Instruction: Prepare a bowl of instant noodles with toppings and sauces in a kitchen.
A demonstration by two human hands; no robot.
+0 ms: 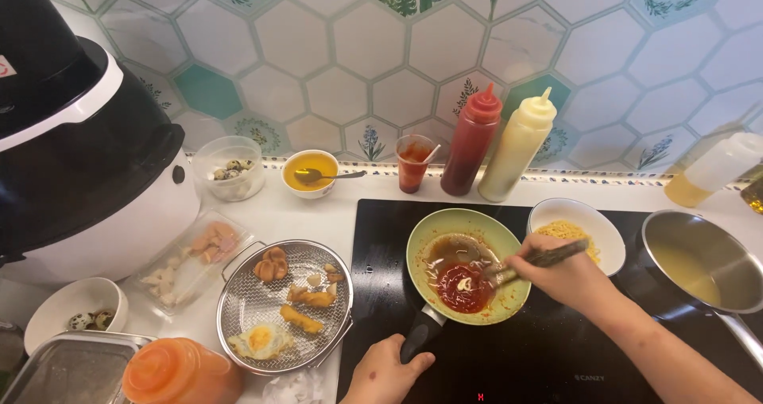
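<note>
I see sauces already in the small green round frying pan point(469, 269), red blob and brown liquid only partly mixed, so stirring looks about midway; pan sits on the black glass cooktop point(548, 356); my left hand point(387, 370) curls shut around the pan's black handle point(421, 334); my right hand point(566, 270) pinches dark chopsticks point(531, 259), tips in the sauce; white bowl of yellow noodles point(578, 231) just right of the pan, not yet added; steel pot point(699, 265) further right; wire basket of fried food point(284, 302) left of the pan; nothing blocks it.

My kitchen looks bright and evenly lit from above; soft shadows sit under the dishes, the steel pot point(699, 257) glints, and the edges bend slightly.
</note>
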